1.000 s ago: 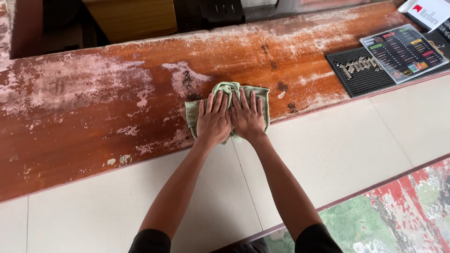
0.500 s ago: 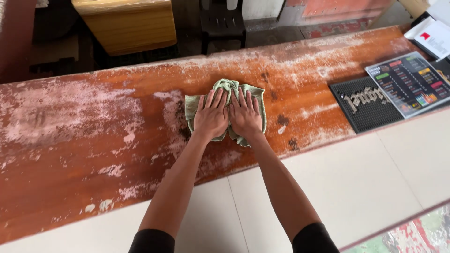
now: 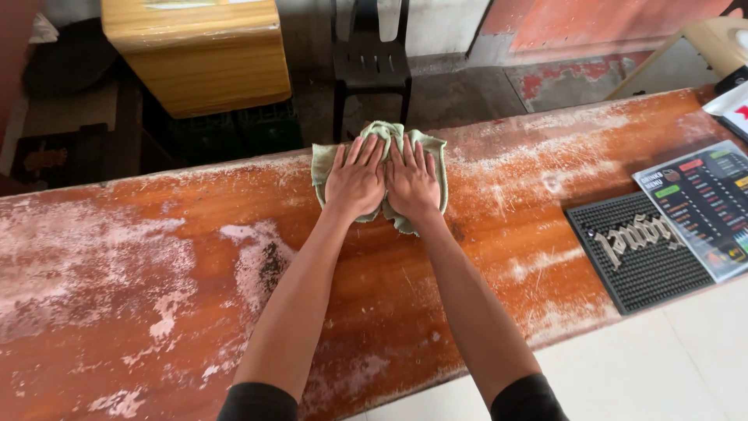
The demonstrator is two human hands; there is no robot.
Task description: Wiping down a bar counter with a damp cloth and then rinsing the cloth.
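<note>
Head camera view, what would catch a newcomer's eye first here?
Two hands, the left hand and right hand, pressed flat side by side on a green cloth near the far edge of a worn red-brown counter with whitish patches. At right lie a black rubber mat and a dark menu card.

Cloth [image 3: 425, 156] on counter [image 3: 156, 312] far edge – mat [image 3: 639, 253] right (chair [image 3: 372, 66] behind)

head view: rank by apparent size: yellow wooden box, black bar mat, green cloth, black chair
1. yellow wooden box
2. black bar mat, partly under a menu card
3. green cloth and black chair: look alike; the hands cover the cloth and the chair is farther, so unranked
</note>
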